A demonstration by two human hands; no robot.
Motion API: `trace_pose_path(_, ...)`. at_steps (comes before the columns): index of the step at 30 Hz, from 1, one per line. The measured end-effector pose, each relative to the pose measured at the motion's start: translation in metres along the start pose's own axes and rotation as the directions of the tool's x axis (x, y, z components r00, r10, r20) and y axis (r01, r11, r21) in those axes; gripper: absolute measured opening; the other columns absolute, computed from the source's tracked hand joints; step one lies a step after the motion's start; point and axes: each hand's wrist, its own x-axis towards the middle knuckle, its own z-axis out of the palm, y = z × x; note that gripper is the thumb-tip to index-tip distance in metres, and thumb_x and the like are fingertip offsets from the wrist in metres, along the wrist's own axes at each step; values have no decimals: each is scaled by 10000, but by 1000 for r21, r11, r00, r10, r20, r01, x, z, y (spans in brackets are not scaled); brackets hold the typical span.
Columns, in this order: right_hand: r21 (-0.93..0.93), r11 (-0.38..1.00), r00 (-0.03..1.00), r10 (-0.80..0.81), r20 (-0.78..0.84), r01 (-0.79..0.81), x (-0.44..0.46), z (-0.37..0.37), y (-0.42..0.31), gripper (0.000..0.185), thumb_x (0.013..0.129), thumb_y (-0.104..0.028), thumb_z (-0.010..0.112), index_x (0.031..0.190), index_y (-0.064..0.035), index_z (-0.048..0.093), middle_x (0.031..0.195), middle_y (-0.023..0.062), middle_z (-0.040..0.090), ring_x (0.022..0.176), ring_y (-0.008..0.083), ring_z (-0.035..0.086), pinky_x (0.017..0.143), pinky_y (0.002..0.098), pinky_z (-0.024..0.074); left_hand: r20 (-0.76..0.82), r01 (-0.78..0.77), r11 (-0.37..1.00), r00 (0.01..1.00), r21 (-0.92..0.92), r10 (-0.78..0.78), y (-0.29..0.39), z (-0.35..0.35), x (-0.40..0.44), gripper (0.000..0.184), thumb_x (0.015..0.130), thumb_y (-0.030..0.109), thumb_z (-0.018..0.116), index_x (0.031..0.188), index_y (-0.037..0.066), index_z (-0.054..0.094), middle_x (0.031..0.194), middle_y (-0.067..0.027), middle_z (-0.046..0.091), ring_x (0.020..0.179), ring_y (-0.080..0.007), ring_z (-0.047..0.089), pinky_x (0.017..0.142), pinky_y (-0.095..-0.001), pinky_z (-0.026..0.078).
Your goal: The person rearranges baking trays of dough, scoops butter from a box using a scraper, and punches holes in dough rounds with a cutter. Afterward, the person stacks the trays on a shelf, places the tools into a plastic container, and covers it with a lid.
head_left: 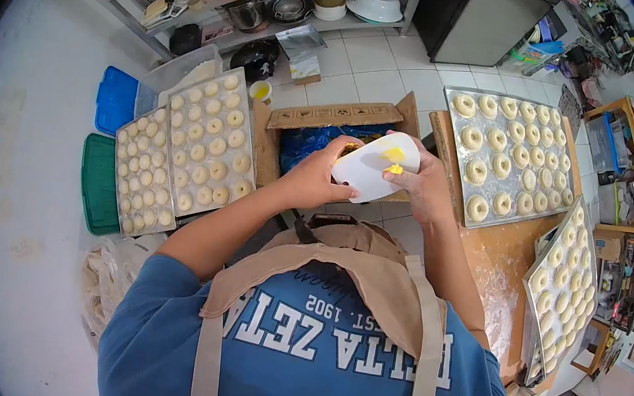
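Note:
A white, flexible dough scraper [371,175] is held between my two hands, above an open cardboard box. My left hand [316,173] grips its left end, with the thumb along the lower edge and the fingers partly hidden behind. My right hand [431,182] closes on the right end, its thumb lying on the face beside a yellow, buttery lump [394,169]. A yellow smear [393,153] of the same stuff marks the scraper's upper part. Below the hands, blue plastic [307,148] lines the cardboard box [335,113]; its contents are mostly hidden.
Trays of dough balls [213,138] stand at the left. Trays of dough rings [508,154] rest on the floury wooden table [488,258] at the right. A small cup [261,92] with yellow contents sits behind the box. Shelves with bowls [375,3] line the back.

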Motion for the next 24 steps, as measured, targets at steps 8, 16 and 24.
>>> trace_pose_path(8,118,986,979,138,-148,-121,-1,11,-7,242,707,-61,692,926,-9,604,887,35,601,778,125,575,704,255,456,3,1,996,1000,90,-1,15,4,-4,658,665,84,698,1224,75,351,987,-140,583,910,-230,579,805,-335,443)
trace_pose_path(16,183,961,932,-138,-336,208,12,-17,-5,104,707,41,658,790,-2,612,919,41,583,793,104,547,751,225,436,-7,-29,991,1000,130,30,-15,10,-11,624,669,66,675,1209,91,365,998,-163,585,859,-259,604,742,-338,472)
trace_pose_path(24,88,983,920,-118,-373,161,19,-27,5,153,718,39,644,867,18,618,911,55,590,824,109,538,772,231,429,-231,101,993,969,64,-84,-50,-11,-36,621,665,80,670,1205,109,364,958,-132,576,795,-210,604,709,-333,483)
